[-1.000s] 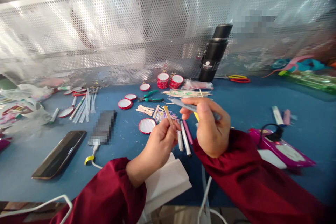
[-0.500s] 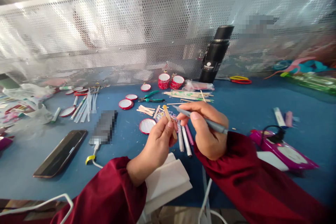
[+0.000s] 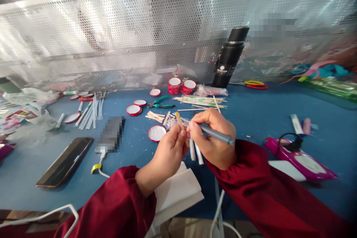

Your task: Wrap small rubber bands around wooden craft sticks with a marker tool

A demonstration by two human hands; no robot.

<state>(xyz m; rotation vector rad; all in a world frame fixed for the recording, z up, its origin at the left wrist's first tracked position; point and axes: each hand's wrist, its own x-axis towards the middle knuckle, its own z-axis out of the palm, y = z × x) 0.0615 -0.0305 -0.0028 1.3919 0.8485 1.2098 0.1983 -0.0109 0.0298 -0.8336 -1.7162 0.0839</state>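
Between thumb and fingers, my left hand [image 3: 167, 153] pinches a flat wooden craft stick [image 3: 179, 119] that points up and away. My right hand [image 3: 214, 137] is closed around a slim grey pen [image 3: 216, 133], its tip close to the stick's upper part; whether it touches I cannot tell. Behind the hands lie a small heap of coloured shreds [image 3: 170, 122], several loose craft sticks [image 3: 155, 116] and a red-rimmed round lid [image 3: 156, 133]. White marker-like tubes [image 3: 199, 155] rest partly under my right hand.
Green-handled pliers [image 3: 161, 105], thin wooden sticks [image 3: 199, 100] and red tins [image 3: 174, 85] lie further back by a black flask [image 3: 230, 59]. A phone [image 3: 65, 161] and a cabled dark device [image 3: 111, 134] are on the left. A purple packet-like thing [image 3: 304, 161] sits at right, folded white paper [image 3: 181, 191] in front.
My right hand has moved left and slightly down, bringing the pen up to the craft stick. My left hand and the stick have shifted slightly right.
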